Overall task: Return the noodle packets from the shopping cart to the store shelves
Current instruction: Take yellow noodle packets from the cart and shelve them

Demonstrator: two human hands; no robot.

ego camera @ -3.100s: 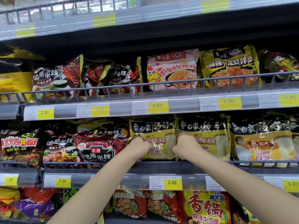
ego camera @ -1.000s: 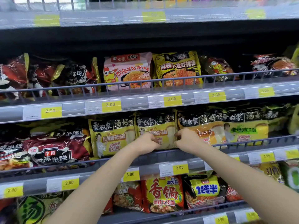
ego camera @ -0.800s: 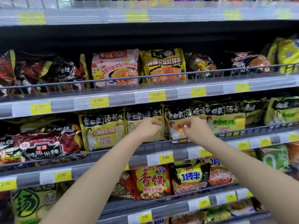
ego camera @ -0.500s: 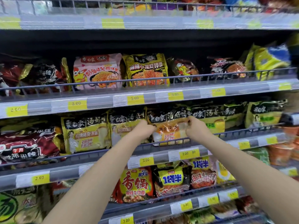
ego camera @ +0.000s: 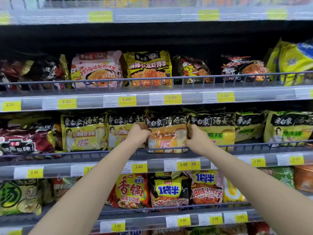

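Moved: hands have shifted right along the middle shelf (ego camera: 152, 162), from the pale yellow packets to an orange noodle packet (ego camera: 166, 138).
Head view, grip: left hand (ego camera: 138, 135) and right hand (ego camera: 196, 139) each closed on a side edge of that packet.
Packet: upright behind the wire rail (ego camera: 84, 153), between its neighbours.
Tip: press it back evenly, face forward, then release.

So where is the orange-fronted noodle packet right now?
Head view, centre: the orange-fronted noodle packet stands on the middle shelf, between the left hand and right hand.

Glossy plastic noodle packet (ego camera: 166, 133) — crinkled
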